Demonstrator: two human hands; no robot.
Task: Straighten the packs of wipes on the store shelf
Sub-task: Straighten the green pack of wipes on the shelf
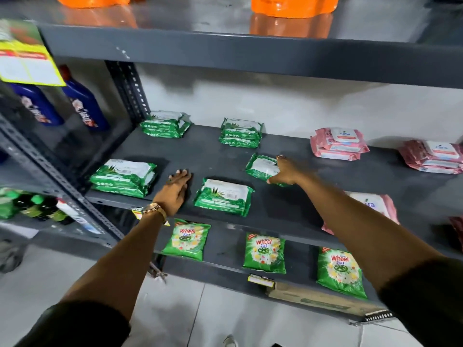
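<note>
**Right hand closed on a skewed green pack, left hand flat on the shelf**

A tilted green-and-white plastic pack of wipes (pixel 260 167) is gripped at its right edge by the right hand (pixel 285 172); the thumb is set against its near edge and the fingers are laid over its far corner, so the hand is clamped on that pack. The pack lies on the dark grey metal shelf (pixel 313 196), turned out of line with its neighbours.

Just near and left of that grip, a second green-and-white pack of wipes (pixel 223 196) is seen lying flat near the shelf's front edge. Beyond the grip, against the back wall, a stack of green packs (pixel 241 132) is placed, and further left of it another green stack (pixel 164 124). To the right of the grip, two stacks of pink packs of wipes (pixel 338 144) (pixel 433 156) are set at the back, and a further pink pack (pixel 375 205) is partly hidden by the right forearm.

The left hand (pixel 176 190) is laid palm down on the bare shelf with fingers spread and nothing held; a gold wristwatch (pixel 154 209) is worn on that wrist. Left of this hand, a front-left stack of green packs (pixel 124 177) is seen.

On the lower shelf, three green detergent pouches (pixel 186 239) are laid out.
</note>
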